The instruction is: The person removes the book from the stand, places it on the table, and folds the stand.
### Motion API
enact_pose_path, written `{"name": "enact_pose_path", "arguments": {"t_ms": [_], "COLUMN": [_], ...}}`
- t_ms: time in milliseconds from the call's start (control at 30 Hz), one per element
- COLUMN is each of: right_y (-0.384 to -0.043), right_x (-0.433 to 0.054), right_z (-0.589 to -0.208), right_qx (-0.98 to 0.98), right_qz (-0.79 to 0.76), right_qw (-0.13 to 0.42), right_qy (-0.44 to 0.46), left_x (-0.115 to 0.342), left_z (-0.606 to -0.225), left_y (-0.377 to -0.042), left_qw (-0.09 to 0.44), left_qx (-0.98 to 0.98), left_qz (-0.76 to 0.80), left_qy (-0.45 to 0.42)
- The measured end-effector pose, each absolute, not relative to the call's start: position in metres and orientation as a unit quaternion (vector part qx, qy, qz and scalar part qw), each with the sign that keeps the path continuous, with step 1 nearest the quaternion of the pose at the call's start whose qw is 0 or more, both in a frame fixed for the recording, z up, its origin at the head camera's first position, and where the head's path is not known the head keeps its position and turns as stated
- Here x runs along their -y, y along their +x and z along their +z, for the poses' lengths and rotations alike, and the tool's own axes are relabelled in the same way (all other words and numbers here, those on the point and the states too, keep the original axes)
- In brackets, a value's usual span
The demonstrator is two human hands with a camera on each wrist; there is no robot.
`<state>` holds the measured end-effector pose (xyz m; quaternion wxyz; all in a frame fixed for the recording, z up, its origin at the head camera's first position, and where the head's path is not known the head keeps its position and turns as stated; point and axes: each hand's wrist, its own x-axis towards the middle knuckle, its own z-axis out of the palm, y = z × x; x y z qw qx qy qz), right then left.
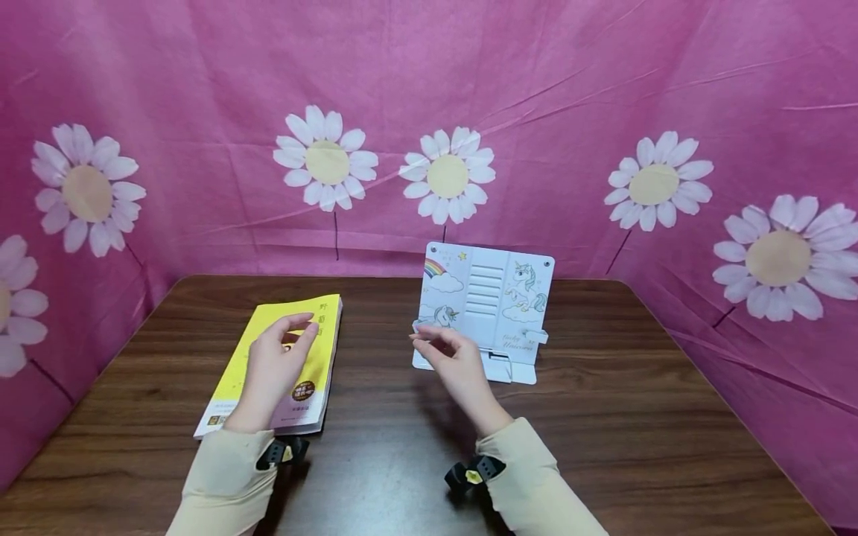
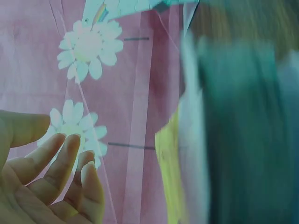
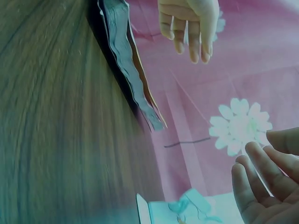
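My left hand (image 1: 278, 365) hovers over a thick yellow paperback book (image 1: 234, 365), its fingers loosely bent with nothing between them. The book lies on the left part of the table, cover up, with a white band along its near end. In front of a white book stand (image 1: 482, 320) with unicorn and rainbow prints, my right hand (image 1: 459, 368) hangs in the air, fingers relaxed and holding nothing. The stand is upright, leaning back slightly, and the right fingers overlap its lower left corner in the head view. Both wrist views show a gap between thumb and fingers.
The dark wooden table (image 1: 375, 461) reaches back to a pink cloth backdrop (image 1: 550, 89) printed with large white daisies. The cloth also closes off the left and right sides. Each wrist carries a black strap with a small camera.
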<state>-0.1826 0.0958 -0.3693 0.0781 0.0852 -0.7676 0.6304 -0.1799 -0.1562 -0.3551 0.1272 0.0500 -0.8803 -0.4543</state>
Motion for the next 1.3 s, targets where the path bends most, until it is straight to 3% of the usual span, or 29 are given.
{"name": "enact_pose_path", "arguments": {"t_ms": [433,1300], "right_y": [-0.183,-0.191], "right_x": [-0.13,-0.192], "right_z": [-0.363,-0.364], "right_qx": [0.77,0.687], "right_qz": [0.632,0.699], "right_qw": [0.085,0.2], "right_qy": [0.024,-0.019], "left_x": [0.123,0.049], "left_z": [-0.359,-0.376], "left_y": [-0.186,-0.175], "left_qw": [0.106,0.066], "left_qx": [0.861,0.803], "left_qz": [-0.497,-0.591], "left_qy": [0.034,-0.03]}}
